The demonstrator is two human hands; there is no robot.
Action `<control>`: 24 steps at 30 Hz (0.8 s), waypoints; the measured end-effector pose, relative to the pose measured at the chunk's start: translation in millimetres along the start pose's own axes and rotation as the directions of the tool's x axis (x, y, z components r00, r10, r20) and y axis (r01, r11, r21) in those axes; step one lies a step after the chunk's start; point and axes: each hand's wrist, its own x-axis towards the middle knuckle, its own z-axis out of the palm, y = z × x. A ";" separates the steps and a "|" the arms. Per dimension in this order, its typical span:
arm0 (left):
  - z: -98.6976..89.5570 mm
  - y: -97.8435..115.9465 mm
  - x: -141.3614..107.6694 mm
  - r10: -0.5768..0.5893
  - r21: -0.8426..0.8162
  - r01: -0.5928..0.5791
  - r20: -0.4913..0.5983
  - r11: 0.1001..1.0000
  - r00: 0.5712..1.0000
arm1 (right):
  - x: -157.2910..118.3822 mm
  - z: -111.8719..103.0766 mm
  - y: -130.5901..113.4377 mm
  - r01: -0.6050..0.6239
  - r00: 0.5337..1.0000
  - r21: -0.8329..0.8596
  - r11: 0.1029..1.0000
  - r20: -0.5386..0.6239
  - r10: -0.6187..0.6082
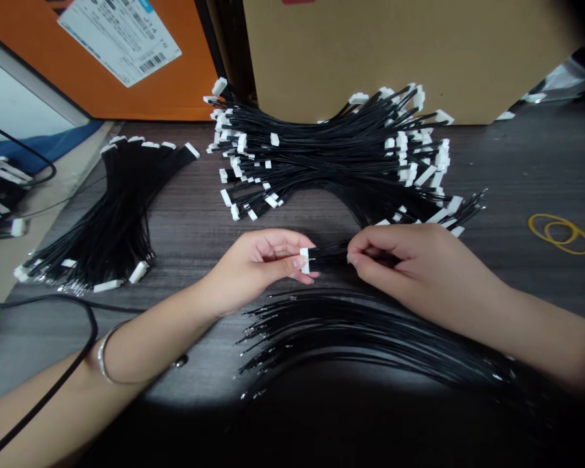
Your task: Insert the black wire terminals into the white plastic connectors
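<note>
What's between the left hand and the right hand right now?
In the head view, a short stretch of black wires spans the gap between the left hand and right hand, ending in a white connector at the left fingertips.

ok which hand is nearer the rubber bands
Right. The right hand is left of the rubber bands in view, not touching them; the left hand is farther off, beyond the right hand.
</note>
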 end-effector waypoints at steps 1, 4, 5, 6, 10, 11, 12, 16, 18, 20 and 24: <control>0.0 0.2 0.0 0.001 0.003 -0.001 0.002 1.000 1.000 | 0.2 -0.3 -0.3 -0.005 1.000 0.002 1.000 0.003 0.005; 1.1 1.7 -0.4 -0.006 0.020 0.006 -0.005 1.000 1.000 | 0.4 -1.4 -2.0 -0.016 1.000 0.005 1.000 0.010 0.016; 1.7 2.2 -0.6 -0.008 0.024 0.009 -0.007 1.000 1.000 | 0.3 -1.8 -2.7 -0.018 1.000 0.006 1.000 0.012 0.018; 2.2 2.5 -0.7 -0.010 0.029 0.011 -0.007 1.000 1.000 | 0.0 -2.2 -3.5 -0.022 1.000 0.005 1.000 0.016 0.022; 2.6 2.6 -0.5 -0.014 0.028 0.014 -0.015 1.000 1.000 | -0.5 -2.2 -4.9 -0.034 0.999 0.005 0.999 0.014 0.034; 2.4 2.5 -0.4 -0.016 0.028 0.017 -0.020 0.999 1.000 | -0.4 -1.9 -4.8 -0.033 0.999 0.005 0.999 0.010 0.033; 2.2 2.3 -0.3 -0.015 0.028 0.016 -0.021 0.999 1.000 | -0.2 -1.4 -4.6 -0.028 1.000 0.002 1.000 0.006 0.028; 2.1 2.4 -0.1 0.001 0.038 -0.001 -0.001 0.999 1.000 | 0.6 1.4 -3.3 0.020 1.000 -0.018 1.000 -0.011 -0.021; 2.5 2.6 -0.1 -0.007 0.050 0.007 -0.003 0.999 1.000 | 0.3 4.1 -2.8 0.054 0.998 -0.026 0.998 -0.016 -0.054; 3.1 2.9 -0.2 -0.007 0.063 0.008 -0.007 0.998 1.000 | -0.1 7.7 -2.3 0.093 0.995 -0.039 0.995 -0.027 -0.094; 4.5 4.1 -1.0 0.004 0.107 -0.004 0.002 0.994 1.000 | -0.1 14.9 -1.9 0.135 0.989 -0.054 0.989 -0.046 -0.137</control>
